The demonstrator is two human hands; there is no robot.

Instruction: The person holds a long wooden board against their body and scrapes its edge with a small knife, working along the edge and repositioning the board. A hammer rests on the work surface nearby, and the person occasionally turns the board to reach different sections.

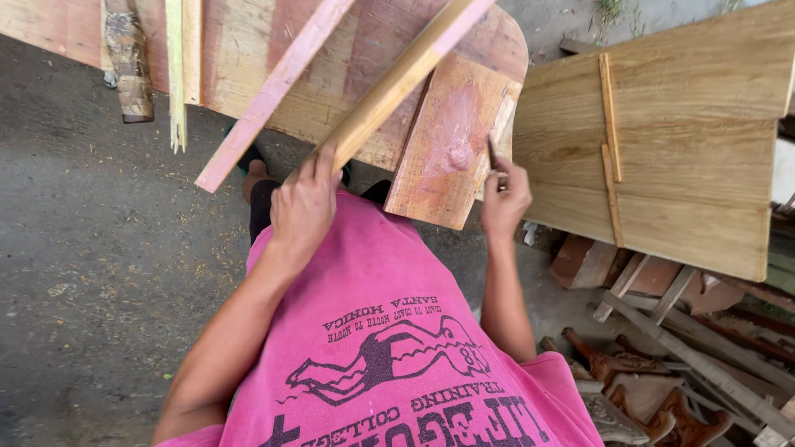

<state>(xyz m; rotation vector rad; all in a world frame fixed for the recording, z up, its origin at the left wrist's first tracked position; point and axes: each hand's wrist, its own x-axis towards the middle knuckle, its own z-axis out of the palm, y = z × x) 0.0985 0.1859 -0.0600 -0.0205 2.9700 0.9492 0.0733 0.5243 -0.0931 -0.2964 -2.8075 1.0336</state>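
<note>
Holding the stiff, light wood strip [397,83] tight at its near end, the left hand [302,207] steadies it while the right hand [505,199] pinches a small scraper [492,153] by the pink-smeared board [451,145].

Soft, even daylight, bright, no harsh glare. Faint diffuse shadow under left hand [302,207] on pink shirt [389,331]. Wooden slat [397,83] above left hand slightly motion-blurred at far end. Right hand [503,197] sharp. Wide-angle stretch toward frame edges; plank [687,149] right of right hand well lit.
</note>
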